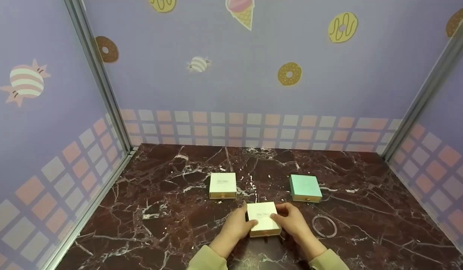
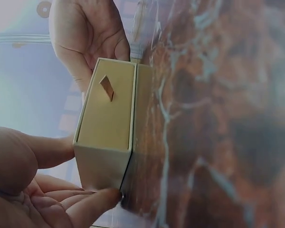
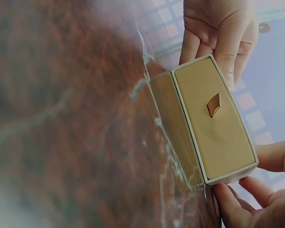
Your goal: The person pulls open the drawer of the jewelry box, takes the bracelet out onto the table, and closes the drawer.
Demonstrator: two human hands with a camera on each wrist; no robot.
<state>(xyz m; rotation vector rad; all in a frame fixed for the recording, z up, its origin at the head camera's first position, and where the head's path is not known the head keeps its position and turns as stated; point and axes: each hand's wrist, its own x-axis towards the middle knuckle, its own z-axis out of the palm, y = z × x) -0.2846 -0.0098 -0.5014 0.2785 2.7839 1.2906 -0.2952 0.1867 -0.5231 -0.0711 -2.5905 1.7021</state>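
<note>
A cream drawer box (image 1: 262, 215) sits on the marble table between the two hands, its gold drawer front and small ribbon tab (image 3: 214, 104) facing the person. My left hand (image 1: 234, 224) grips its left side, thumb on the top face and fingers along the side. On the opposite side my right hand (image 1: 292, 220) holds it the same way, its thumb on top near the printed lettering. Both wrist views show the drawer front (image 2: 107, 114) flush in its sleeve. The box's far side is hidden in them.
A second cream drawer box (image 1: 223, 183) stands behind to the left, and a mint green drawer box (image 1: 305, 186) behind to the right. A pale bangle-like ring (image 1: 324, 226) lies right of my right hand. Patterned panels (image 1: 231, 93) wall the dark red marble table (image 1: 149, 187).
</note>
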